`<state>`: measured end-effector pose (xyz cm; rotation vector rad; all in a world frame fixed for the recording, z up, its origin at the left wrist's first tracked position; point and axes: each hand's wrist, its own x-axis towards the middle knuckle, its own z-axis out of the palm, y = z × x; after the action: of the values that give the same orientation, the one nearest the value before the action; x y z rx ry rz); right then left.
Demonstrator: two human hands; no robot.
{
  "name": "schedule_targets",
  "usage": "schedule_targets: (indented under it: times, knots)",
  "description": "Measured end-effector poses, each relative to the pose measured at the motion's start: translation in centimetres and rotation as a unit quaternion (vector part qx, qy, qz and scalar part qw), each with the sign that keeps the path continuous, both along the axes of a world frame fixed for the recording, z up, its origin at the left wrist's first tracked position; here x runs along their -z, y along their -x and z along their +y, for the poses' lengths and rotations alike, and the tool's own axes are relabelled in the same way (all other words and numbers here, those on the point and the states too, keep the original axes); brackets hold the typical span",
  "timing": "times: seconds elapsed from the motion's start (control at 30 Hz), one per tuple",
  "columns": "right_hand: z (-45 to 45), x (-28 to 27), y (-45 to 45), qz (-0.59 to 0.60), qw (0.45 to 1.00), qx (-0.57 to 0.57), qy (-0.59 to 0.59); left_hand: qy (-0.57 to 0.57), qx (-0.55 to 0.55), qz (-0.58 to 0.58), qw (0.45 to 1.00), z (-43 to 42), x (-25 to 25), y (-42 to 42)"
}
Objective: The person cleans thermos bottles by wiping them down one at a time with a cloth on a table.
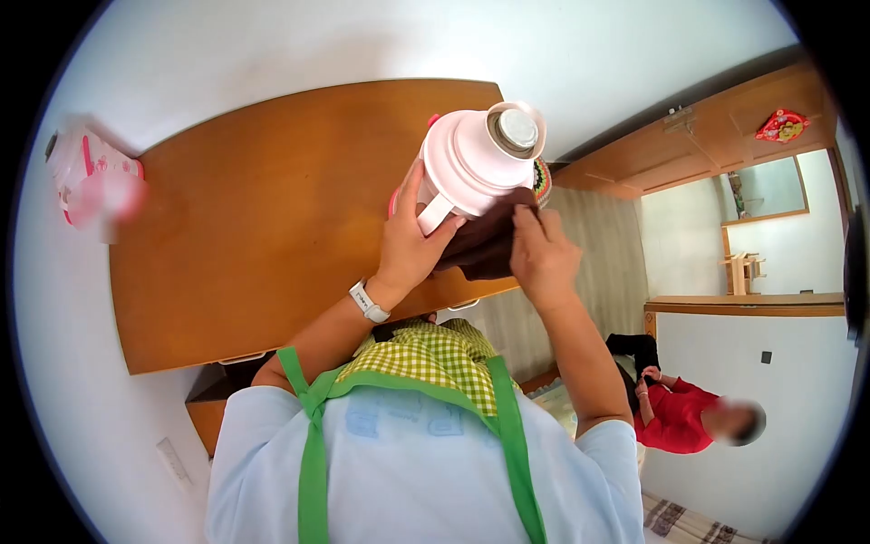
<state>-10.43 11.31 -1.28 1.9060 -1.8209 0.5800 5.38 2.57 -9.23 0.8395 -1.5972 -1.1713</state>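
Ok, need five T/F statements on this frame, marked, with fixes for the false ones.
1. The left hand is on the pink flask. True.
2. The dark brown cloth is in the left hand. False: it is in the right hand.
3. A white watch is on the left wrist. True.
4. The apron straps are red. False: they are green.
5. Another person in a red top is at the lower left of the picture. False: that person is at the lower right.
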Motion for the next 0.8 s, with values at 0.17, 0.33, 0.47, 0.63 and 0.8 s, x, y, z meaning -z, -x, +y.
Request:
schedule_targets:
  times: [0.17,0.33,0.47,0.63,0.8]
  knots:
    - [0.0,-1.4,-0.5,-0.016,0.984,-0.122,0.127,0.043,0.005,-0.006,0.999,-0.1,0.3,-0.1]
    - [-6.4,-4.2,-5.7,0.033,0.971,-0.177,0.16,0.015,-0.002,0.013,1.0,0.2,0.1,-0.1]
    - [-11.7,-3.6,-7.1,0.174,0.97,-0.143,-0.095,0.01,-0.002,-0.009,1.0,0.2,0.9,-0.4]
    - [-14.7,-2.7,-7.6,0.214,0.932,-0.096,-0.278,-0.081,0.007,0.021,0.996,0.2,-0.7,-0.6]
    - [-12.2,-0.2,-8.5,0.009,0.978,-0.125,-0.17,0.029,0.054,-0.099,0.993,-1.1,2.1,-0.8]
